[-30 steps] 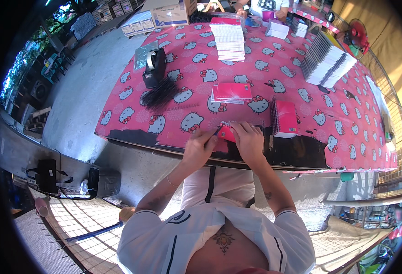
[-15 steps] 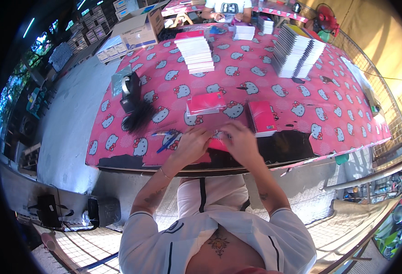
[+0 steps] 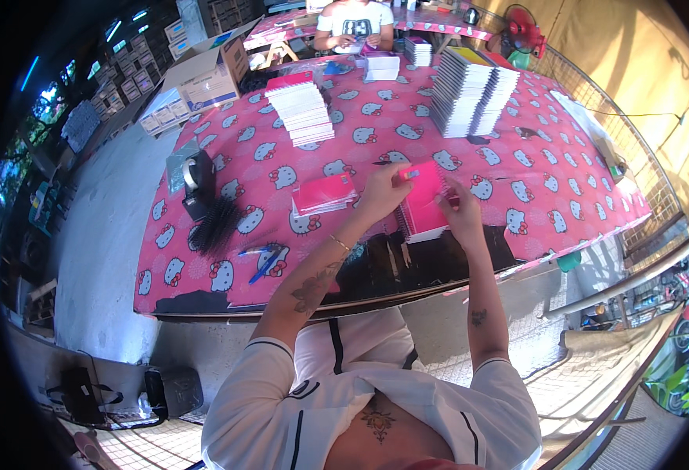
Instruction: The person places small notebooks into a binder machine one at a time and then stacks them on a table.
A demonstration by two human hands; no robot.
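A pink-covered spiral notebook [image 3: 423,185] is tilted above another pink spiral notebook [image 3: 425,223] near the table's front edge, partly covering it. My left hand [image 3: 386,190] grips its left side, the thumb on the cover by a small label. At its right edge, along the coil, are the curled fingers of my right hand [image 3: 462,211], closed on that side. Left of my left hand lies a low pile of pink-covered booklets [image 3: 325,193]. Blue pens [image 3: 265,265] rest farther left, near a black brush [image 3: 218,225] and a black tape dispenser [image 3: 197,184].
Tall notebook stacks [image 3: 466,94] stand at the back right, and a pink-topped stack [image 3: 299,111] at the back left. Cardboard boxes [image 3: 207,77] sit beyond the left corner. A person [image 3: 354,27] works across the table. A black worn patch [image 3: 376,266] runs along the front edge.
Both hands have moved from the front middle of the table to the right and farther in. The notebook is now held over the one lying there. The view has shifted slightly.
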